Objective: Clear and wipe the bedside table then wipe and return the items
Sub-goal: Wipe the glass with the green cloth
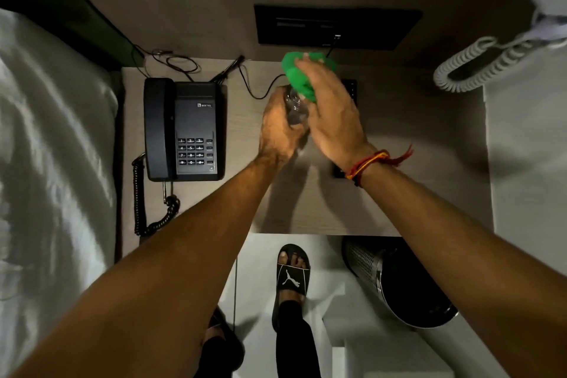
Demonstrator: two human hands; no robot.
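Dim overhead light throws soft shadows across the bedside table (399, 163); wide-angle edges bend.

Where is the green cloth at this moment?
The green cloth is in the right hand, pressed on the clear bottle held by the left hand, right of the phone.

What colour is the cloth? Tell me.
Bright green cloth, in the right hand; head view.

Clear plastic bottle (295, 107) held above the counter (383, 193); green cloth (299, 80) pressed against its upper end.
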